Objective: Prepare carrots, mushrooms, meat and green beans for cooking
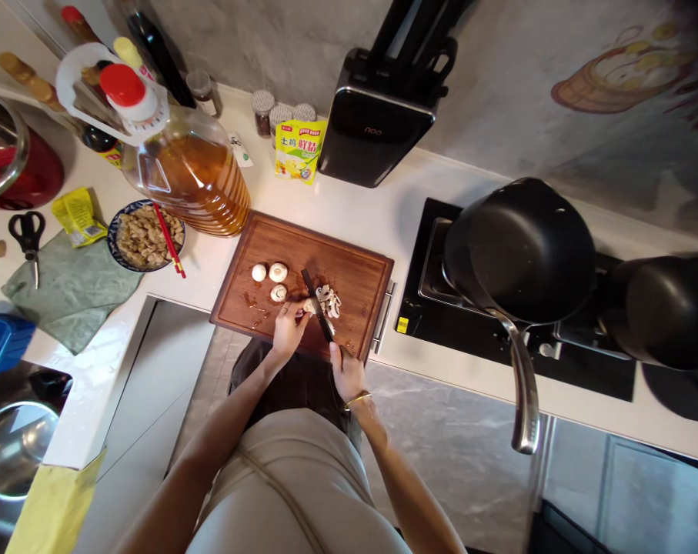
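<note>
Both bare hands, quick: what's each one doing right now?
Left hand: closed, holding a small whitish mushroom piece.
Right hand: closed, gripping a long black-bladed knife.

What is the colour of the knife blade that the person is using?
The blade is black, as the head view, the only one, shows.

The black knife block (377, 127) is bearing what looks like "noo"; the yellow packet (298, 158) is showing "土鸡鲜精".
</note>
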`<action>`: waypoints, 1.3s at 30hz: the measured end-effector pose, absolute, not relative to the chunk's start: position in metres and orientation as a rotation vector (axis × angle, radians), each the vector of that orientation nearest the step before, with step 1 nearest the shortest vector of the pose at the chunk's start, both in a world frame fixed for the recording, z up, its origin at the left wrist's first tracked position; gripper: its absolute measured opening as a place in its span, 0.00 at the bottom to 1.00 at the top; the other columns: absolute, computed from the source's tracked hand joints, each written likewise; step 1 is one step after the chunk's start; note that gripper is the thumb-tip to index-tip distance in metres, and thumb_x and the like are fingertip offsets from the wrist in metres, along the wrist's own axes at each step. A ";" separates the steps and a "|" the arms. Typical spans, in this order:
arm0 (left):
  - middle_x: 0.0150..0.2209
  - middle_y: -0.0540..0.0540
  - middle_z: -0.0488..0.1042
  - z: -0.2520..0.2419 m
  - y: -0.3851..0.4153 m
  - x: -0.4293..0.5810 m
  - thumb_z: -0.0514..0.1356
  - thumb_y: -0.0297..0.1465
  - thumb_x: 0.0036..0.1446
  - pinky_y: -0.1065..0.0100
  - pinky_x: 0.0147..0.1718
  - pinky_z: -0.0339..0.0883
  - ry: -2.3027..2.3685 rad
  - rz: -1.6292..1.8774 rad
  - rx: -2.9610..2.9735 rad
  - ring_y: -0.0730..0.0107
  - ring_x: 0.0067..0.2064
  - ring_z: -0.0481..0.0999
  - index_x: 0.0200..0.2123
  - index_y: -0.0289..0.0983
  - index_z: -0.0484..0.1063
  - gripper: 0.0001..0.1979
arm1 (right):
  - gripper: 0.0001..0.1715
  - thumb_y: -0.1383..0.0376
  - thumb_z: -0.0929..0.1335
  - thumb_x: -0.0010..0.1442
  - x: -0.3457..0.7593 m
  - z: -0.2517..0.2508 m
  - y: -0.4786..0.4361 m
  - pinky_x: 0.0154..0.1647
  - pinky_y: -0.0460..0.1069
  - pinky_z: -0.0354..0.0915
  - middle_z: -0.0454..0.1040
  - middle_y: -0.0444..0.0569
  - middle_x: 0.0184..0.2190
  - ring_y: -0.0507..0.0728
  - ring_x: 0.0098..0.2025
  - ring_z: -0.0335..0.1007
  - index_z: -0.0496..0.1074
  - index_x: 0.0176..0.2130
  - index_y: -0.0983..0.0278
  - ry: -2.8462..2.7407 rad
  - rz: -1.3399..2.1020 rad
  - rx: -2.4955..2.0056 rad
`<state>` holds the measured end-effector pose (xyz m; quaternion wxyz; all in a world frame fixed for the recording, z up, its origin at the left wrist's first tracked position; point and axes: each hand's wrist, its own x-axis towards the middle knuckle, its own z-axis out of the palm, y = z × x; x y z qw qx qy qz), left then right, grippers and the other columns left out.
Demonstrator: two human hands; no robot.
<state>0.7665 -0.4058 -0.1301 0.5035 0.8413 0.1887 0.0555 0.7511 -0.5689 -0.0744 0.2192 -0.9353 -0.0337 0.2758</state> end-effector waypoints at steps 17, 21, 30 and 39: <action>0.35 0.45 0.72 -0.132 -0.400 0.768 0.61 0.29 0.55 0.66 0.40 0.71 0.404 0.154 2.078 0.69 0.37 0.73 0.41 0.37 0.73 0.09 | 0.27 0.57 0.53 0.68 0.760 -0.088 -0.558 0.42 0.49 0.65 0.78 0.57 0.37 0.60 0.42 0.75 0.74 0.43 0.67 -0.070 0.864 -2.606; 0.34 0.45 0.74 -0.133 -0.398 0.771 0.59 0.30 0.57 0.71 0.36 0.71 0.459 0.138 1.947 0.72 0.34 0.74 0.40 0.37 0.75 0.08 | 0.26 0.57 0.54 0.68 0.758 -0.104 -0.554 0.42 0.48 0.65 0.78 0.58 0.35 0.59 0.42 0.75 0.74 0.42 0.67 -0.055 0.782 -2.620; 0.31 0.47 0.77 -0.134 -0.404 0.779 0.61 0.31 0.54 0.75 0.31 0.70 0.685 0.117 1.796 0.75 0.30 0.75 0.35 0.35 0.76 0.07 | 0.32 0.55 0.50 0.68 0.758 -0.097 -0.558 0.34 0.47 0.64 0.75 0.53 0.24 0.55 0.29 0.73 0.74 0.35 0.67 -0.073 0.694 -2.544; 0.26 0.50 0.74 -0.132 -0.408 0.781 0.61 0.31 0.52 0.75 0.31 0.70 0.750 0.126 1.798 0.76 0.28 0.74 0.31 0.36 0.71 0.05 | 0.35 0.52 0.48 0.68 0.755 -0.075 -0.560 0.32 0.48 0.62 0.76 0.55 0.28 0.58 0.33 0.74 0.73 0.34 0.66 -0.118 0.685 -2.604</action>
